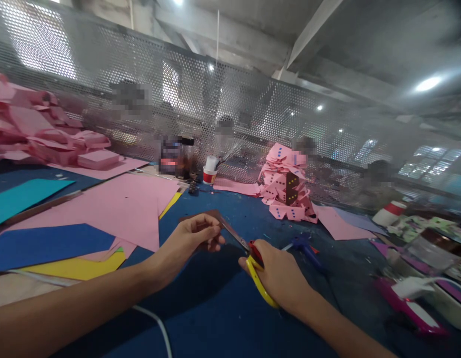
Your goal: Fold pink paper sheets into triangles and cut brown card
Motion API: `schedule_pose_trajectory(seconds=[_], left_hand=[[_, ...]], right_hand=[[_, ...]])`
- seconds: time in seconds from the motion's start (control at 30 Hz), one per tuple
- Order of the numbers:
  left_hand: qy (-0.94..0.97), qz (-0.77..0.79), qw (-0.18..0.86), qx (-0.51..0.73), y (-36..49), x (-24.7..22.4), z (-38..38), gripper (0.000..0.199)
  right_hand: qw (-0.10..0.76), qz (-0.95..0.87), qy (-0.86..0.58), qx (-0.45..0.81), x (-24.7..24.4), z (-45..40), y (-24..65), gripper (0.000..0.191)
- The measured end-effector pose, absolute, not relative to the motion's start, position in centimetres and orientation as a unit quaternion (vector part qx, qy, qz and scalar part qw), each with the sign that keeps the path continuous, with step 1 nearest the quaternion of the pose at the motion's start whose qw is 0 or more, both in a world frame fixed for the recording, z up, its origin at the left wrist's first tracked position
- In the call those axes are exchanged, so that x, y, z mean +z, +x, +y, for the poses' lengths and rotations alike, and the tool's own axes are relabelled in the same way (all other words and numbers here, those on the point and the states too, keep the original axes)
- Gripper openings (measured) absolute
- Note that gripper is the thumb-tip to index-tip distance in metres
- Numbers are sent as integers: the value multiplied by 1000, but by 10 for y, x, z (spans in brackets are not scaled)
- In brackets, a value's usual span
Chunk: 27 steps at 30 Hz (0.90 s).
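The left hand point(200, 232) is pinched nearly closed on a brown piece point(206, 215), which juts past the knuckles toward the table's point(211, 318) far edge. The right hand point(284, 273) is curled through the handles of the scissors point(257, 283); their blades angle toward the brown piece's right corner, whether touching it I cannot tell. Nearer the table's right edge lies a blue glue gun point(305, 248).

I'm in a craft workshop: a perforated metal screen point(195, 99) stands under bare concrete beams point(314, 26), and my blue counter point(215, 313) carries pink sheets point(126, 204), dotted cutouts point(277, 171) and a glue gun point(307, 250) near my scissors point(257, 282).
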<state>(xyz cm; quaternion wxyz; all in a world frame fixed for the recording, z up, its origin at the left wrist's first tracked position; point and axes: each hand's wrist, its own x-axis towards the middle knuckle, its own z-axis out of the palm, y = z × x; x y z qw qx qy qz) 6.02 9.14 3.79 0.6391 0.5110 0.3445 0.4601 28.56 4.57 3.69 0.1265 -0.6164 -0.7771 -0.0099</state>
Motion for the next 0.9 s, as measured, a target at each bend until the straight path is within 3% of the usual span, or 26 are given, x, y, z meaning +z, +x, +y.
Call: schedule_pose_trajectory(seconds=[0.9], left_hand=[[532,340,633,448,62,36,92,23]], right_hand=[[87,-783,-615,-23,32,48,284,35]])
